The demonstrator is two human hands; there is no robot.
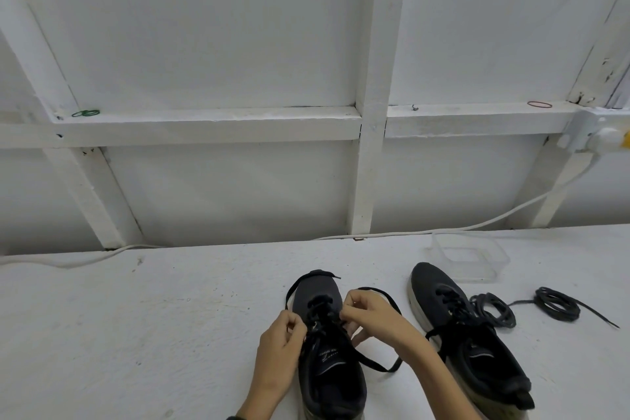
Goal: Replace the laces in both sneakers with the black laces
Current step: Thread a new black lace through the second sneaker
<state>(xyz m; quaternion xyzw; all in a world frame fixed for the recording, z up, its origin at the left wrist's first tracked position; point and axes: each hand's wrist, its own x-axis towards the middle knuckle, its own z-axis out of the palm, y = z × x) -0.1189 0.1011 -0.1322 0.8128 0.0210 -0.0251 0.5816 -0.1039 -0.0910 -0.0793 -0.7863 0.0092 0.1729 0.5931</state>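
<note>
Two dark sneakers stand on the white table, toes pointing away from me. My left hand (284, 339) and my right hand (370, 315) are over the eyelets of the left sneaker (327, 372), each pinching a part of its black lace (375, 363). One lace end loops over the toe, the other trails to the right of the shoe. The right sneaker (460, 327) is laced in black and untouched. Two loose dark lace bundles lie beside it, one (494, 310) against its side, one (557, 309) farther right.
A clear plastic container (467, 257) sits behind the right sneaker. A white cable (443, 230) runs along the table's back edge up to a wall socket (603, 136). Rubber bands lie on the white wall ledge (204, 116).
</note>
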